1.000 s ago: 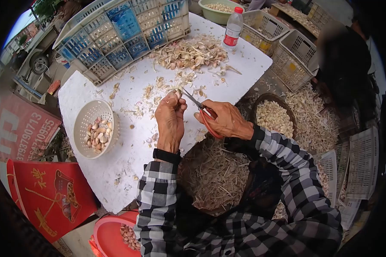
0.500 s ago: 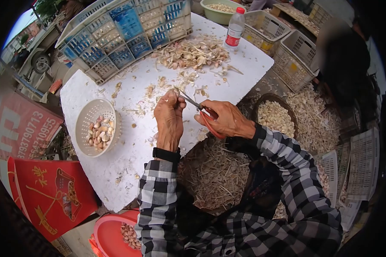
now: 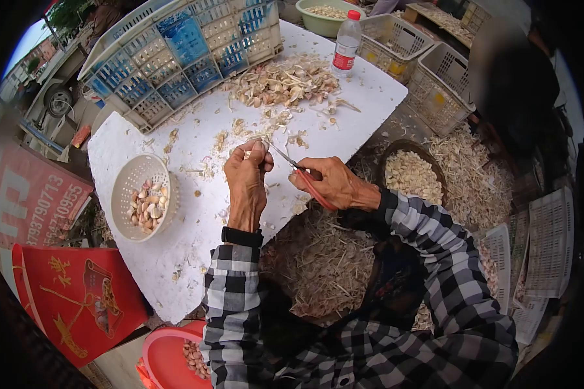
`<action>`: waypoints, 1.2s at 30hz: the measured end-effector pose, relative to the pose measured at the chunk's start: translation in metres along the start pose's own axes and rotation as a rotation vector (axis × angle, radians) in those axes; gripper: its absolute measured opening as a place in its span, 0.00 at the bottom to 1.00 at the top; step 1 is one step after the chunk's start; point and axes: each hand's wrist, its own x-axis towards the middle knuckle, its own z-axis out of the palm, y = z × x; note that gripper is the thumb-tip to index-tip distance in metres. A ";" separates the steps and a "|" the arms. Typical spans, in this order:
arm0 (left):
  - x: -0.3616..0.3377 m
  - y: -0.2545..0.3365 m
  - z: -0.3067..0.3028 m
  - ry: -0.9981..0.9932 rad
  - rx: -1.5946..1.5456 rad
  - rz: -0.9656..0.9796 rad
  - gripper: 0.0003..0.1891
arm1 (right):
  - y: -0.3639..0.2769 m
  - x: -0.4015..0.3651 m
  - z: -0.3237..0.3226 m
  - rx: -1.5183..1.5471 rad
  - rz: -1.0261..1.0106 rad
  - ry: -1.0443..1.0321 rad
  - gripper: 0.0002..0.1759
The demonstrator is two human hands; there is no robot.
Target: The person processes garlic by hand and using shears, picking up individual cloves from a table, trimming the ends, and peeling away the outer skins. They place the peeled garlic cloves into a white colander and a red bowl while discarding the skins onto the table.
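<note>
Over the white table (image 3: 194, 259), my left hand (image 3: 245, 181) pinches a garlic clove (image 3: 265, 144) between thumb and fingers. My right hand (image 3: 336, 184) is wrapped round red-handled scissors (image 3: 315, 190), whose blades point up and left to the clove. Beyond the hands lies a heap of garlic cloves and stems (image 3: 285, 81), with bits of skin scattered nearer. A white perforated basket (image 3: 120, 201) with cloves in it stands left of my left hand.
A blue-and-white crate (image 3: 175, 58) stands at the table's far left, a bottle (image 3: 346, 45) at the far right. A red basin (image 3: 159, 356) and red bag (image 3: 84, 301) sit lower left. A person (image 3: 519, 84) is at right, near crates (image 3: 438, 91) and a bowl of cloves (image 3: 412, 175).
Both hands have shifted slightly left in the view, along with the scissors. The scissor blades now sit a little lower beside my left fingertips. The whole scene has also shifted slightly.
</note>
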 end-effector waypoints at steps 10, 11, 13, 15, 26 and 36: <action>-0.001 -0.001 -0.005 -0.069 -0.265 -0.128 0.06 | 0.016 0.012 -0.045 0.352 0.187 0.144 0.23; -0.004 0.004 -0.003 0.016 -0.339 -0.200 0.05 | 0.040 0.021 -0.062 -0.098 0.088 0.365 0.26; 0.016 -0.012 -0.038 -0.526 -0.714 -0.227 0.04 | 0.083 0.025 -0.089 -0.383 0.185 0.663 0.27; 0.008 -0.001 -0.031 -0.316 -0.688 -0.258 0.05 | 0.101 0.024 -0.118 -0.470 0.338 0.654 0.28; 0.000 0.010 -0.010 0.106 -0.551 -0.297 0.12 | 0.129 0.089 -0.136 -0.594 -0.203 0.641 0.13; -0.005 0.008 -0.015 0.036 -0.594 -0.346 0.13 | 0.123 0.068 -0.086 -0.337 -0.273 0.337 0.16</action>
